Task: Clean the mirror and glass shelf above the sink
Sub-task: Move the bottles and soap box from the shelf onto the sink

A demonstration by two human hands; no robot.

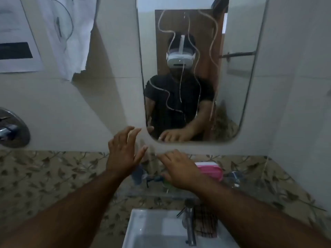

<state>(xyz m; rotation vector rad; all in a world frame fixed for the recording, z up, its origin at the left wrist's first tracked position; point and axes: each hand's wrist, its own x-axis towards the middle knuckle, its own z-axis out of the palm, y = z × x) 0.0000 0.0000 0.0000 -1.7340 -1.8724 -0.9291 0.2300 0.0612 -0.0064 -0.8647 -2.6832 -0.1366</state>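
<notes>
**Both hands raised under the streaked mirror**

Pale wall tiles surround a mirror [197, 68] with rounded corners, and thin white wavy lines of some liquid trail down its glass. Below it runs a band of leaf-patterned tile, then the glass shelf [179, 193], then the white sink [148, 230] with its chrome tap [189, 219].

The left hand [123, 151] is up by the mirror's lower left corner, fingers spread wide and holding nothing; its fingertips come level with the mirror's bottom edge, over the wall just beside the glass. The right hand [179, 169] sits lower, palm down and fingers loosely extended, also empty, hovering over the shelf below the mirror (whether it touches anything is unclear). A pink soap box [211, 170] stands on the shelf just beside the right hand, and a checked cloth [206, 219] lies by the tap.
</notes>
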